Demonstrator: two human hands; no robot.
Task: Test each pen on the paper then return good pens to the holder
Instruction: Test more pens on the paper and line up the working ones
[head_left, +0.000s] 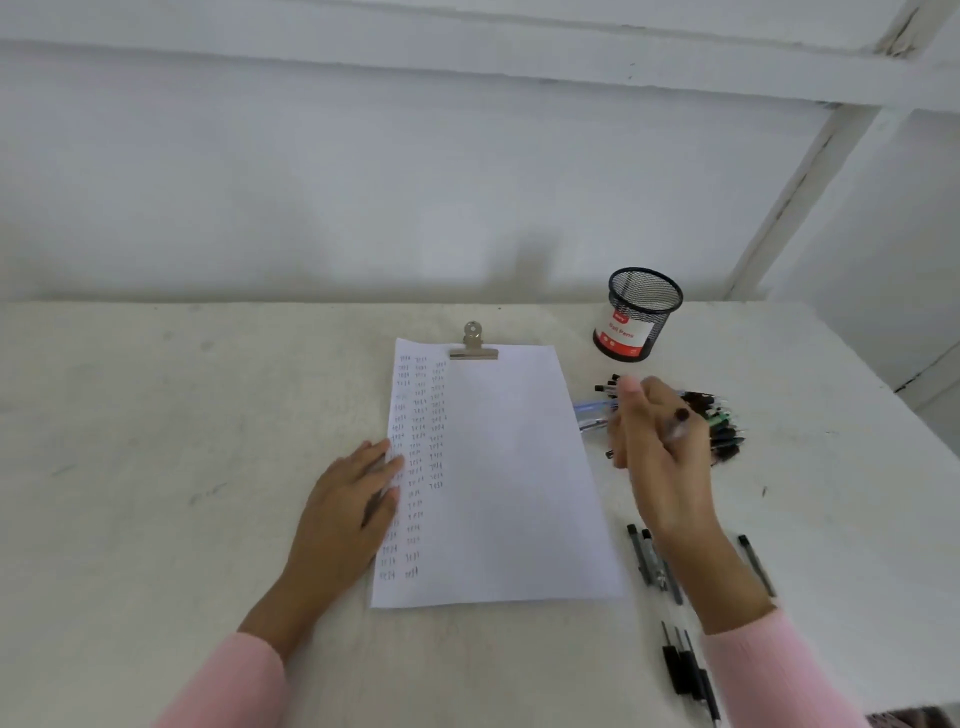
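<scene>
Fingers of the left hand lie straight and flat on the left edge of the paper, pressing it to the table. The right hand — just right of the paper — curls round one pen, in front of the pile (blurred). The holder stands beyond the pile, apart from it; loose pens lie near the right wrist.

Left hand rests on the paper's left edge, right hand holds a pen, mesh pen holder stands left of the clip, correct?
One slip: the head view shows the mesh pen holder right of the clip, not left. The left hand rests on the paper's left edge; the right hand holds a pen.
</scene>
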